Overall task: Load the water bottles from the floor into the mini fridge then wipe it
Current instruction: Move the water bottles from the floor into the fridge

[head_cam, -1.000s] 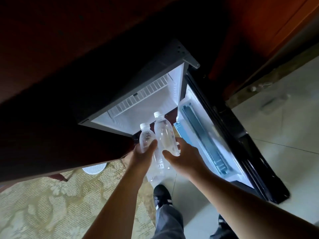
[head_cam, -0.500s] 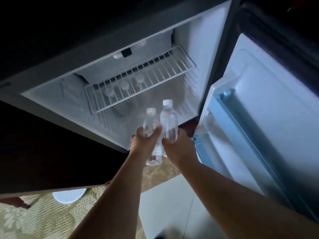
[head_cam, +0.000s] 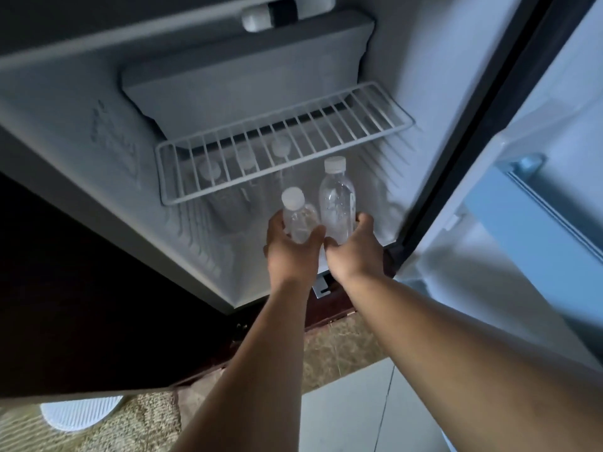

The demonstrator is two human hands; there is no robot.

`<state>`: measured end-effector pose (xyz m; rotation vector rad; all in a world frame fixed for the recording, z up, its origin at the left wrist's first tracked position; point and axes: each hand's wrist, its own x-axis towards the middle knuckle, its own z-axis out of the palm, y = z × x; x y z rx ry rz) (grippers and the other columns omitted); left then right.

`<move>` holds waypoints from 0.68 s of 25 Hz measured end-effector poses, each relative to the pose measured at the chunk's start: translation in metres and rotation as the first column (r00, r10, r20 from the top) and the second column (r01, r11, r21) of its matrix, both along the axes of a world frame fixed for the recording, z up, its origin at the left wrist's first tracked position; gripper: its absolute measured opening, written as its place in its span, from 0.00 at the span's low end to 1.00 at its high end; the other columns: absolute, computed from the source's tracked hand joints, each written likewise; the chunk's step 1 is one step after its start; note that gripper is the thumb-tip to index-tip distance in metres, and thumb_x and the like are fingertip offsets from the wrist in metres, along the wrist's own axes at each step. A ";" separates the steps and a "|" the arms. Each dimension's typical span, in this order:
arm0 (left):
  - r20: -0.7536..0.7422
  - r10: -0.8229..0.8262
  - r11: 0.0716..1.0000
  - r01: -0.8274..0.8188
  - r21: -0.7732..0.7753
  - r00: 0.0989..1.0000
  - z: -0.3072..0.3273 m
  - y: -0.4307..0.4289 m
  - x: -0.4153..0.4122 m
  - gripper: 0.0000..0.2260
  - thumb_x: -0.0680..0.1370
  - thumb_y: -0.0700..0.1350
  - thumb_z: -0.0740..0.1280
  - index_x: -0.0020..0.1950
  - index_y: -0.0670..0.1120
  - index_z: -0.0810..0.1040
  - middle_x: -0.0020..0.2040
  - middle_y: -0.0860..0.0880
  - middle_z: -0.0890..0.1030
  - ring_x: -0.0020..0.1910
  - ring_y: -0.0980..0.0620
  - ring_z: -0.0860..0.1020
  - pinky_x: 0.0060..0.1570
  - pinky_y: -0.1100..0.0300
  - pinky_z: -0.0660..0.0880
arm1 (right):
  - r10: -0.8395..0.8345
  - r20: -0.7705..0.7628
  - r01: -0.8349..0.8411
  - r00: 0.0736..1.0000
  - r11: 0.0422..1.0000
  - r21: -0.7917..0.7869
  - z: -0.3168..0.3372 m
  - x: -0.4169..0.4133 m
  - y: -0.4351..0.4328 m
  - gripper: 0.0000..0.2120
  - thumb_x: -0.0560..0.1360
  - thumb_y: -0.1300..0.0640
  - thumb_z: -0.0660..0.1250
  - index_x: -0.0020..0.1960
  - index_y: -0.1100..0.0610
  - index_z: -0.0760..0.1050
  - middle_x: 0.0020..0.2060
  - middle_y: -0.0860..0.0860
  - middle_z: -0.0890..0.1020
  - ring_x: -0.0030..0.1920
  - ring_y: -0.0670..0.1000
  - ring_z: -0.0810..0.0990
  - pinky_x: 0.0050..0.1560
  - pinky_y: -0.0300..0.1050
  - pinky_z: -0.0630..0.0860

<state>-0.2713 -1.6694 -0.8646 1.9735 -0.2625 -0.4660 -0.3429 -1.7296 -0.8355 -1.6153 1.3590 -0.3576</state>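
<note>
The mini fridge [head_cam: 98,164] stands open before me, its inside white. My left hand [head_cam: 290,252] grips a clear water bottle [head_cam: 298,220] with a white cap. My right hand [head_cam: 354,252] grips a taller-looking clear water bottle [head_cam: 337,203] right beside it. Both bottles are upright, just inside the fridge's lower compartment, in front of the wire shelf [head_cam: 284,141]. Three more bottles stand at the back under that shelf; their white caps [head_cam: 280,146] show through the wires.
The fridge door [head_cam: 538,223] is swung open on the right, with a blue door rack. A dark wooden cabinet [head_cam: 65,305] surrounds the fridge on the left. Below lie patterned carpet [head_cam: 342,353], pale floor tiles and a white slipper [head_cam: 78,412].
My view has closed in on the fridge. Both hands carried the two bottles forward, from in front of the opening to just inside the lower compartment.
</note>
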 end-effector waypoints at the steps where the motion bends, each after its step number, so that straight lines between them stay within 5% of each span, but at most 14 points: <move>1: 0.001 0.001 1.000 -0.001 -0.011 1.000 -0.004 -0.004 0.003 0.31 0.69 0.56 0.76 0.70 0.58 0.68 0.62 0.53 0.79 0.64 0.48 0.76 0.59 0.53 0.76 | -0.014 0.005 0.014 1.000 1.000 -0.005 -0.003 0.006 -0.005 0.28 0.76 0.54 0.72 0.72 0.51 0.65 0.62 0.57 0.81 0.60 0.59 0.82 0.59 0.48 0.78; 6: -0.021 0.065 0.993 -0.067 -0.095 0.998 -0.008 -0.028 0.019 0.28 0.72 0.48 0.76 0.68 0.54 0.68 0.60 0.53 0.78 0.53 0.58 0.78 0.42 0.76 0.69 | -0.080 0.034 0.080 0.996 0.997 0.009 -0.019 0.020 -0.023 0.31 0.78 0.56 0.71 0.77 0.46 0.62 0.66 0.58 0.67 0.61 0.58 0.76 0.56 0.42 0.71; 10: 0.008 0.065 0.988 -0.063 -0.138 0.998 -0.011 -0.047 0.019 0.30 0.73 0.44 0.75 0.73 0.54 0.69 0.68 0.52 0.75 0.66 0.55 0.74 0.60 0.65 0.71 | -0.136 0.088 0.136 0.987 0.991 0.009 -0.030 0.026 -0.034 0.29 0.78 0.58 0.70 0.76 0.48 0.66 0.62 0.56 0.72 0.52 0.54 0.76 0.52 0.39 0.69; 17: -0.110 0.109 0.974 -0.128 -0.185 0.988 -0.019 -0.061 0.020 0.23 0.75 0.42 0.72 0.69 0.53 0.73 0.66 0.54 0.78 0.65 0.56 0.76 0.63 0.61 0.73 | -0.157 0.076 0.158 0.985 0.987 -0.003 -0.042 0.030 -0.051 0.29 0.79 0.56 0.66 0.78 0.43 0.64 0.61 0.55 0.82 0.60 0.57 0.82 0.50 0.38 0.71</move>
